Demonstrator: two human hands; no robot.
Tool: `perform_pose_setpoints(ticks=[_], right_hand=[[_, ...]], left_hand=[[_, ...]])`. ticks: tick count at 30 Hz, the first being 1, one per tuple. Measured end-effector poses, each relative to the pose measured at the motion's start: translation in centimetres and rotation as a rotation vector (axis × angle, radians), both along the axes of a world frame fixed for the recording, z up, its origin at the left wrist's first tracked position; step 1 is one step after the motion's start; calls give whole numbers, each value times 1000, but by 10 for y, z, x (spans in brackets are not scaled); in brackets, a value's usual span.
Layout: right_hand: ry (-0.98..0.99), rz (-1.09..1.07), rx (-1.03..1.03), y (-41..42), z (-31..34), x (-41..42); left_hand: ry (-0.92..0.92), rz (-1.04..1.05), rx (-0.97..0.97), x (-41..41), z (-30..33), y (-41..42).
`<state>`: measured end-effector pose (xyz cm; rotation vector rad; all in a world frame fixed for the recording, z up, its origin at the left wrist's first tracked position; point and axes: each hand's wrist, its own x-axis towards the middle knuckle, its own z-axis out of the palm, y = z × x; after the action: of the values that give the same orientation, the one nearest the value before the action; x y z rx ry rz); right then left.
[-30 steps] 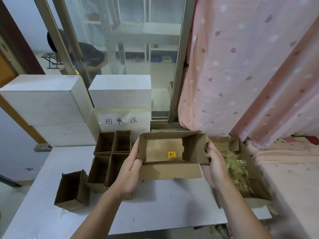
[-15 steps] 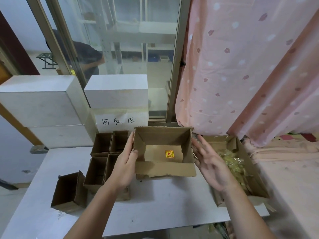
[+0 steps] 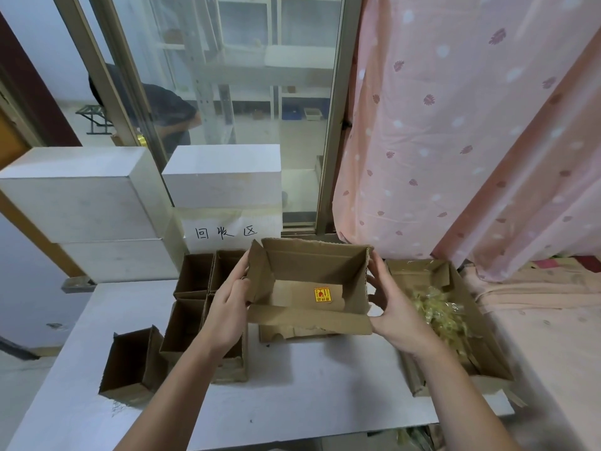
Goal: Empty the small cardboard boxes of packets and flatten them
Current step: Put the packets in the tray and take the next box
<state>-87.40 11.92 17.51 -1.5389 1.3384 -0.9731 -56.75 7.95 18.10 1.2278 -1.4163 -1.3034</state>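
Note:
I hold an empty small cardboard box (image 3: 312,271) above the white table (image 3: 292,402), its open side towards me, with a yellow and red sticker (image 3: 322,294) inside. My left hand (image 3: 227,307) grips its left end, thumb on the loose left flap. My right hand (image 3: 395,307) grips its right end, fingers curled round the wall. A flattened piece of cardboard (image 3: 292,332) lies on the table under the box. Clear packets (image 3: 442,314) are heaped in a larger open cardboard box (image 3: 487,362) to the right.
Several open small cardboard boxes (image 3: 195,307) stand grouped left of my hands, one more (image 3: 130,362) apart at the front left. White blocks (image 3: 81,206) and a paper sign (image 3: 227,232) line the back. A pink curtain (image 3: 455,125) hangs at the right; a person stands behind the glass.
My right hand, open and off the box half a second ago, has closed on its right end again. The box has turned, and its left flap has swung inward.

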Motion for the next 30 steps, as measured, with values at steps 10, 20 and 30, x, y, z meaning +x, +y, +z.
perform_pose_setpoints(ticks=[10, 20, 30], right_hand=[[-117, -132, -5, -9, 1, 0], [-332, -266, -18, -11, 0, 5], [-474, -262, 4, -13, 9, 14]], left_hand=[[-80, -140, -52, 4, 13, 6], [-81, -180, -107, -3, 8, 17], [-73, -38, -151, -20, -1, 7]])
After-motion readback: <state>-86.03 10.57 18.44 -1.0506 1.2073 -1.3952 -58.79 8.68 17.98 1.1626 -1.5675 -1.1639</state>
